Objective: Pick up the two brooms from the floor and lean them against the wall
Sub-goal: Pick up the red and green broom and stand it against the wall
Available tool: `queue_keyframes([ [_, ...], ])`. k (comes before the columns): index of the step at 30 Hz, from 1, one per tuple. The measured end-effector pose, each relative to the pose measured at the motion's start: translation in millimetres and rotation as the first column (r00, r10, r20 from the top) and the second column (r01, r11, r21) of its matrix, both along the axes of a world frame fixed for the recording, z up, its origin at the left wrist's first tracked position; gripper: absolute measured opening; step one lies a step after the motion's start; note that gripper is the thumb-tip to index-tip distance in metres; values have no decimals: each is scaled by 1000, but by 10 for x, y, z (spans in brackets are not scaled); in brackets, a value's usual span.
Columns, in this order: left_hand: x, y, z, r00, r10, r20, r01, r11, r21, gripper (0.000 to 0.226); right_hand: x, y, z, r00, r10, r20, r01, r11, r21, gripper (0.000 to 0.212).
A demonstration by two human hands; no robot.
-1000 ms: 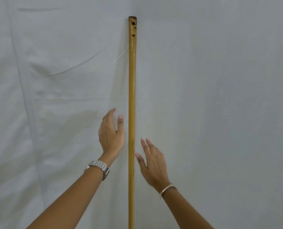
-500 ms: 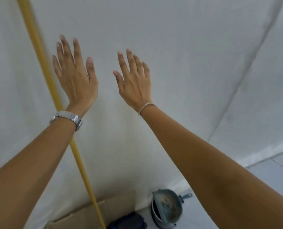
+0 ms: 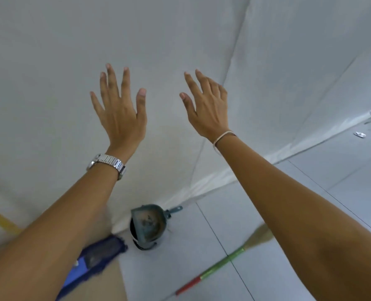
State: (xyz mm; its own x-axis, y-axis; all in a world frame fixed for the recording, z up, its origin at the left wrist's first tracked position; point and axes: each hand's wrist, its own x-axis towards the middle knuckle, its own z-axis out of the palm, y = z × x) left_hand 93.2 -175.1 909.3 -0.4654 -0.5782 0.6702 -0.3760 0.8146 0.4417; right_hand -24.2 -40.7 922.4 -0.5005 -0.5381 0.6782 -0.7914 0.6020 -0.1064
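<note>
My left hand (image 3: pixel 120 109) and my right hand (image 3: pixel 206 105) are raised in front of the white cloth-covered wall (image 3: pixel 50 51), fingers spread, holding nothing. A yellow broom handle (image 3: pixel 0 220) leans against the wall at the far left, mostly hidden behind my left forearm. Its blue head (image 3: pixel 100 253) rests on the floor below. A second broom lies on the tiled floor, with a green and red handle (image 3: pixel 219 265) and straw bristles (image 3: pixel 260 235) partly hidden by my right forearm.
A dark bucket with a dusty dustpan on top (image 3: pixel 148 227) stands at the foot of the wall, between the two brooms. Scraps of litter (image 3: pixel 360 134) lie on the floor at the far right. Grey floor tiles (image 3: pixel 310 181) spread to the right.
My view has swung right and down, away from the leaning yellow handle. Both hands let go of it and stay open. The bucket and the second broom on the floor have come into view.
</note>
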Motion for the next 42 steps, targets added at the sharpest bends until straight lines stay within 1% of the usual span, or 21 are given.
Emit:
queue_keyframes([
  [3,-514,640,-571,997,-42,66,36,994,99,55,-474,590,-569,998,15,61,-18,999,51,48],
  [8,-1014,1506,-1828,964,-143,225,96,973,208,55,-1046,1362,-1760,981,32,192,-75,972,222,49],
  [12,-1180,2022,-3100,894,-257,368,149,943,298,56,-1332,1991,-2966,970,31,240,-112,936,333,48],
  [14,-1193,2239,-3808,851,-290,437,146,931,335,58,-1418,2299,-3670,948,-5,318,-134,900,415,53],
  [15,-1186,2361,-4267,827,-303,473,132,924,360,59,-1447,2456,-4132,931,-21,365,-155,881,447,54],
  [18,-1068,2583,-5149,781,-317,538,64,897,436,62,-1415,2762,-5011,890,-70,450,-180,853,489,54],
  [21,-852,2821,-6277,740,-311,596,-63,851,522,64,-1314,2907,-6152,844,-59,533,-290,786,546,56],
  [23,-710,2965,-6990,727,-289,623,-181,795,580,67,-1219,2951,-6883,812,-58,580,-367,724,585,58],
  [25,-589,3067,-7582,720,-260,643,-329,688,647,65,-1132,2944,-7508,807,-32,589,-406,694,595,55],
  [27,-510,3111,-8043,723,-205,660,-489,523,698,63,-1045,2905,-7995,790,-27,613,-430,688,584,55],
  [28,-450,3138,-8288,726,-161,669,-563,419,712,64,-970,2888,-8286,766,-24,642,-457,682,571,57],
  [29,-409,3161,-8480,739,-97,667,-620,289,729,65,-904,2870,-8526,739,-30,673,-488,665,565,58],
  [31,-333,3189,-8803,743,59,667,-667,-26,745,66,-793,2833,-8925,700,-59,712,-545,600,586,60],
  [32,-292,3206,-9006,735,125,666,-642,-187,744,65,-748,2824,-9142,691,-73,719,-566,565,601,59],
  [33,-268,3191,-9125,730,165,663,-598,-316,737,64,-716,2813,-9268,687,-84,722,-581,532,615,55],
  [35,-188,3149,-9401,738,179,651,-493,-514,701,64,-656,2798,-9542,679,-110,726,-595,497,632,45],
  [36,-154,3113,-9509,761,161,628,-441,-581,684,60,-634,2784,-9651,681,-113,724,-588,504,632,40],
  [37,-143,3072,-9576,785,161,598,-388,-625,677,52,-626,2775,-9728,690,-114,714,-569,524,634,37],
  [38,-127,3030,-9645,799,181,574,-346,-642,684,42,-612,2758,-9802,703,-108,703,-547,549,632,36],
  [40,-143,2954,-9685,809,267,523,-257,-640,724,28,-623,2723,-9842,716,-98,691,-525,577,626,35],
  [42,-196,2907,-9632,797,396,456,-116,-640,759,29,-651,2682,-9808,707,-71,704,-537,594,599,31],
])
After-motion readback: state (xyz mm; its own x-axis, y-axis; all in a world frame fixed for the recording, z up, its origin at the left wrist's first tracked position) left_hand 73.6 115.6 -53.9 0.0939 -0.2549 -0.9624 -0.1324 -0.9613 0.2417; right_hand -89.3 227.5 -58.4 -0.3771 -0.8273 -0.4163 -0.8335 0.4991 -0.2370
